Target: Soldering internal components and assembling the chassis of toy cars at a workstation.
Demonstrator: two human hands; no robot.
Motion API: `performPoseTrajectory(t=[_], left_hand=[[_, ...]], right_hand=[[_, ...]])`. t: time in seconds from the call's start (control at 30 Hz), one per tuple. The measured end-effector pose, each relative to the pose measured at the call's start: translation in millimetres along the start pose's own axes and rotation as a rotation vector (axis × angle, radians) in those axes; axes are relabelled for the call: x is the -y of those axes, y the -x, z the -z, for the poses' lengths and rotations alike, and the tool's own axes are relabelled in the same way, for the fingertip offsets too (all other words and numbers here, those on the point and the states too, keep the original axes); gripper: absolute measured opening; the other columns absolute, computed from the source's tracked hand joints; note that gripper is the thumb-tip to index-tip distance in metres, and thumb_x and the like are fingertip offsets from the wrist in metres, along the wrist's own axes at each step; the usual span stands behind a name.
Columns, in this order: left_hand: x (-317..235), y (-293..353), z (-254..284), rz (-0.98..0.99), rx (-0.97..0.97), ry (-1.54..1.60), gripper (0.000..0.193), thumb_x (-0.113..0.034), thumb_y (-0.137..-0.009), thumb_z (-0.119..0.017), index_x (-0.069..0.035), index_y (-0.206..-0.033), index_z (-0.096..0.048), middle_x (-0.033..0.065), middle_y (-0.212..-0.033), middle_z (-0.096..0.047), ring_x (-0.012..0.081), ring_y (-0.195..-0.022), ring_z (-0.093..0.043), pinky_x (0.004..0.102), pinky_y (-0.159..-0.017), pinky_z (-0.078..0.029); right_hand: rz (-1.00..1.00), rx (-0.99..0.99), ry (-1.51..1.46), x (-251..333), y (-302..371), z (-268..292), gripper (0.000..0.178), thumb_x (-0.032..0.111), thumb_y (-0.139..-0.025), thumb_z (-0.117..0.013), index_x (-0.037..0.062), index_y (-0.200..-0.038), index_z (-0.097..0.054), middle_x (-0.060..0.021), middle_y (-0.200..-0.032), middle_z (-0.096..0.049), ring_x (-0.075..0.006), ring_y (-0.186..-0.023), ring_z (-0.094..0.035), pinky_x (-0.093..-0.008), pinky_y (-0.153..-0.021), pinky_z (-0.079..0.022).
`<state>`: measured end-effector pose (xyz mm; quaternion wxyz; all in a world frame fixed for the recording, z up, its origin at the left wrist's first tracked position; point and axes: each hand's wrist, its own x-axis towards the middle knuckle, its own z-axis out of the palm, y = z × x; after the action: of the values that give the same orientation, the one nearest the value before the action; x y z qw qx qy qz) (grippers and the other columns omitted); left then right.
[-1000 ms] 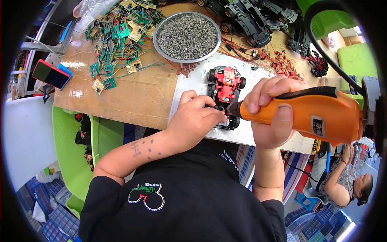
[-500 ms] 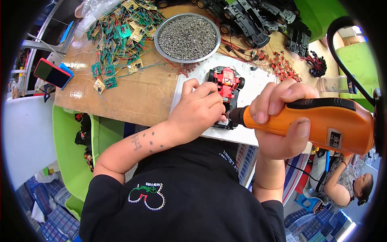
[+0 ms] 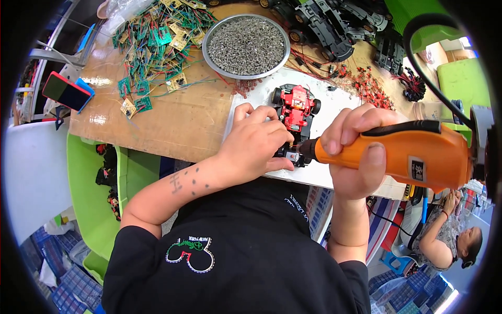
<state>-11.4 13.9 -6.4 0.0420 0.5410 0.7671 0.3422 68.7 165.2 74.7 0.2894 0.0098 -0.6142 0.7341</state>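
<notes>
A toy car chassis, black with a red cover, lies lengthwise on a white board in front of me. My left hand grips its left side, fingers curled over the edge and thumb by the near end. An orange electric screwdriver is held level in my right hand, fingers over the top and thumb along the near side. Its dark nose points left at the chassis's near part, close to my left fingertips. The bit's tip and whatever it touches are too small to make out.
A round metal bowl of small screws stands beyond the chassis. Wired circuit boards are heaped at the far left, black car bodies at the far right. Red wired parts lie right. A black cable arches above the screwdriver. Another person sits at right.
My left thumb and fingertips have spread apart near the bit. The screwdriver has shifted slightly left, and its rear end has dropped a little. The chassis has hardly moved.
</notes>
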Motion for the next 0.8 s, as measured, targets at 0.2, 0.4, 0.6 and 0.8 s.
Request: performPoseTrajectory(t=[0.2, 0.4, 0.6, 0.8], left_hand=[[2.0, -1.9, -0.7, -0.011, -0.039, 0.035, 0.044, -0.044, -0.062, -0.083, -0.014, -0.09, -0.068, -0.0022, -0.089, -0.065, 0.0219, -0.107, -0.054, 0.0466, -0.091, -0.031], [3.4, -17.1, 3.3, 0.033, -0.094, 0.159, 0.04, -0.044, -0.067, -0.082, -0.012, -0.087, -0.069, 0.0011, -0.087, -0.063, 0.0236, -0.099, -0.053, 0.0408, -0.088, -0.033], [-4.0, -61.5, -9.1, 0.146, -0.199, -0.131, 0.032, -0.036, -0.073, -0.08, -0.01, -0.089, -0.071, 0.0031, -0.087, -0.061, 0.0235, -0.093, -0.054, 0.0393, -0.086, -0.037], [-8.6, -71.4, -13.1, 0.064, -0.242, 0.227, 0.009, -0.013, -0.08, -0.073, -0.005, -0.082, -0.072, 0.0045, -0.08, -0.066, 0.0199, -0.079, -0.06, 0.0344, -0.07, -0.048]], right_hand=[[0.008, 0.095, 0.039, -4.0, 1.0, 0.3, 0.038, 0.039, -0.092, -0.062, 0.0047, -0.101, -0.046, -0.0059, -0.08, -0.046, -0.0152, -0.061, -0.048, -0.0267, -0.053, -0.042], [0.134, -0.102, 0.08, 6.9, -3.2, 35.7, 0.075, 0.047, -0.091, -0.062, -0.0031, -0.141, -0.037, -0.0101, -0.102, -0.053, -0.0199, -0.088, -0.055, -0.0324, -0.08, -0.046], [0.08, -0.494, 0.767, 32.2, 64.3, 114.4, 0.04, 0.022, -0.101, -0.055, -0.0032, -0.133, -0.053, -0.0056, -0.111, -0.057, -0.0119, -0.094, -0.053, -0.0294, -0.095, -0.043], [-0.162, -1.001, 0.286, 50.1, 154.3, 236.6, 0.038, 0.015, -0.099, -0.06, 0.0016, -0.133, -0.053, 0.0014, -0.095, -0.056, -0.0061, -0.077, -0.05, -0.0203, -0.071, -0.045]])
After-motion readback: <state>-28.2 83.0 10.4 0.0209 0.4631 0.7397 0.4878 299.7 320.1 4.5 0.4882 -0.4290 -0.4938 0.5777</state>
